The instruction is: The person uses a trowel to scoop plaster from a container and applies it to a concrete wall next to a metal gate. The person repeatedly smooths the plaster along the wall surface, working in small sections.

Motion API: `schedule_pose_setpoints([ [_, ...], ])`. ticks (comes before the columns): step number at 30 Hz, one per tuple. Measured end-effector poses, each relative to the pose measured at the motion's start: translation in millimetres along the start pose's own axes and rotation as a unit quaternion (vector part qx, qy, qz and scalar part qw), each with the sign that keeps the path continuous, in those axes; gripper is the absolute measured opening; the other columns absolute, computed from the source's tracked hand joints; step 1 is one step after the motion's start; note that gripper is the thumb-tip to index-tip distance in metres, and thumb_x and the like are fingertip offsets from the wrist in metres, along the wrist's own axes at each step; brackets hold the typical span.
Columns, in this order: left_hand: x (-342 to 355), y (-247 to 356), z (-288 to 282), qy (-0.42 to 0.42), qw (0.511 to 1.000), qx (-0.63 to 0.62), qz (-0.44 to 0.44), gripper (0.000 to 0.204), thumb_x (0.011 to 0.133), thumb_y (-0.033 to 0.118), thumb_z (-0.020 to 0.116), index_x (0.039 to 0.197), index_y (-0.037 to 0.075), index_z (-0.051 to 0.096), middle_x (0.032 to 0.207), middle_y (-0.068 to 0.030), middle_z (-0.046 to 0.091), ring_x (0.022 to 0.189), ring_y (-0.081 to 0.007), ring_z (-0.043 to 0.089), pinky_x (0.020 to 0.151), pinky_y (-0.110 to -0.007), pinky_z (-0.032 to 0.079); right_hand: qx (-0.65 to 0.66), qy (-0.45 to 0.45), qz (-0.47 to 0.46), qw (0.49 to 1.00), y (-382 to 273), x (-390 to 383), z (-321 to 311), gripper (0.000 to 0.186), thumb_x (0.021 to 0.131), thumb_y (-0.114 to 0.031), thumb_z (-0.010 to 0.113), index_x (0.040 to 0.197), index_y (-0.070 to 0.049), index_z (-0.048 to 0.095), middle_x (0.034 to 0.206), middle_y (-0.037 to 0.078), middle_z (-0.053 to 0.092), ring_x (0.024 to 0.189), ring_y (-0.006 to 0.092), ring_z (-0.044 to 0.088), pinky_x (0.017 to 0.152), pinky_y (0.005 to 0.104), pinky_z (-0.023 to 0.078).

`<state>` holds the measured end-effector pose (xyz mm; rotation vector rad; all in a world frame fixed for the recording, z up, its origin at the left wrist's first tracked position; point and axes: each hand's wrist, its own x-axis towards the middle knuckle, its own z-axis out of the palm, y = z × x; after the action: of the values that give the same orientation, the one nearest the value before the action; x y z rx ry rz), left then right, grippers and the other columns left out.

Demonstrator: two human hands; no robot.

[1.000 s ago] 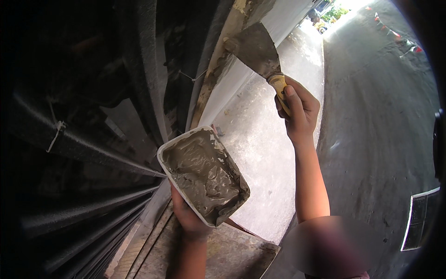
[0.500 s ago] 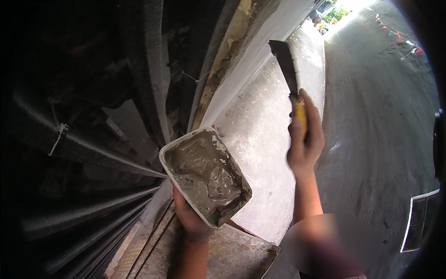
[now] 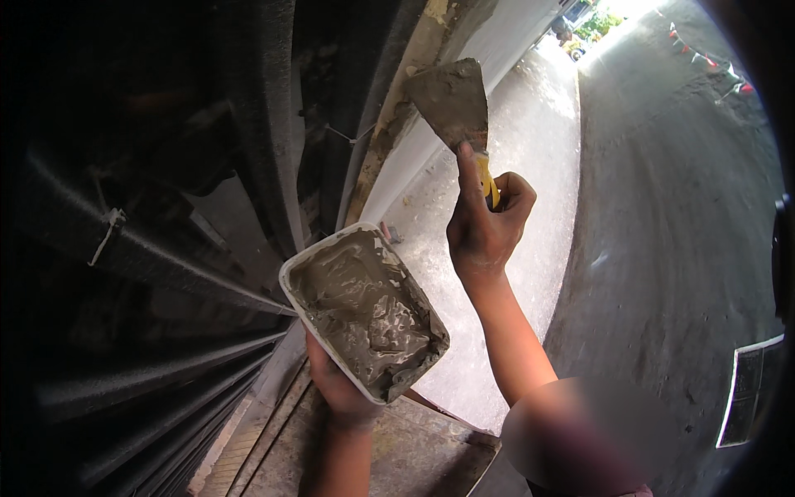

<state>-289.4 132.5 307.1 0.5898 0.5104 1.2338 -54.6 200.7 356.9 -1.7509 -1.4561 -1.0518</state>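
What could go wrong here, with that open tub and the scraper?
The tub is open and supported by the left hand at its near side, so a tilt might spill the grey paste. The scraper looks smeared, so bits could drop off its raised blade. The blade also overlaps the rough wall edge in this view; it might knock against it, though contact is unclear.

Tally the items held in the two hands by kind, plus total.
Yellow-handled scraper, in the right hand: 1
Tub of grey paste, in the left hand: 1
Total: 2
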Motion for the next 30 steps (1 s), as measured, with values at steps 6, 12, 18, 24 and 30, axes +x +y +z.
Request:
schedule_pose_setpoints([
  [6, 2, -5, -3, -0.044, 0.987, 0.134, 0.078, 0.067, 0.111, 0.025, 0.066, 0.164, 0.002, 0.034, 0.151, -0.0199, 0.058, 0.13, -0.028, 0.068, 0.103, -0.042, 0.064, -0.014, -0.041, 0.005, 0.999, 3, -17, -19, 0.083, 0.074, 0.011, 0.078, 0.146, -0.032, 0.077, 0.105, 0.01, 0.048, 0.098, 0.0283, 0.054, 0.079, 0.0362, 0.052],
  [12, 0, 4, 5, 0.022, 1.0, 0.001, -0.015, 0.084, 0.101, 0.023, 0.081, 0.165, 0.0, 0.032, 0.153, -0.0202, 0.056, 0.132, -0.0268, 0.067, 0.105, -0.042, 0.062, 0.044, -0.013, 0.023, 0.999, -9, -20, -38, 0.08, 0.073, 0.012, 0.076, 0.142, -0.028, 0.08, 0.101, 0.008, 0.046, 0.096, 0.0275, 0.052, 0.077, 0.0332, 0.051],
  [18, 1, -7, -10, -0.046, 0.971, 0.201, 0.123, 0.099, 0.092, 0.026, 0.092, 0.165, -0.003, 0.031, 0.153, -0.02, 0.056, 0.133, -0.0264, 0.066, 0.106, -0.04, 0.06, 0.069, -0.039, 0.018, 0.997, -24, -2, -25, 0.066, 0.085, 0.006, 0.086, 0.144, -0.023, 0.078, 0.094, 0.006, 0.045, 0.09, 0.0241, 0.047, 0.075, 0.0319, 0.049],
  [24, 1, -4, -5, -0.032, 0.982, 0.162, 0.088, 0.099, 0.09, 0.022, 0.093, 0.165, -0.003, 0.032, 0.152, -0.0188, 0.057, 0.132, -0.0255, 0.066, 0.106, -0.04, 0.06, 0.06, -0.084, 0.027, 0.994, -25, -29, -9, 0.081, 0.079, 0.006, 0.083, 0.152, -0.028, 0.071, 0.103, 0.011, 0.046, 0.087, 0.0255, 0.054, 0.066, 0.0355, 0.055],
  [30, -2, 2, 2, -0.002, 0.999, -0.034, -0.011, 0.061, 0.113, 0.023, 0.064, 0.163, -0.004, 0.041, 0.15, -0.0155, 0.059, 0.132, -0.0243, 0.064, 0.111, -0.04, 0.056, 0.04, -0.124, 0.034, 0.991, -23, -55, -14, 0.087, 0.077, 0.009, 0.077, 0.153, -0.031, 0.07, 0.108, 0.013, 0.046, 0.088, 0.026, 0.058, 0.063, 0.0376, 0.058],
])
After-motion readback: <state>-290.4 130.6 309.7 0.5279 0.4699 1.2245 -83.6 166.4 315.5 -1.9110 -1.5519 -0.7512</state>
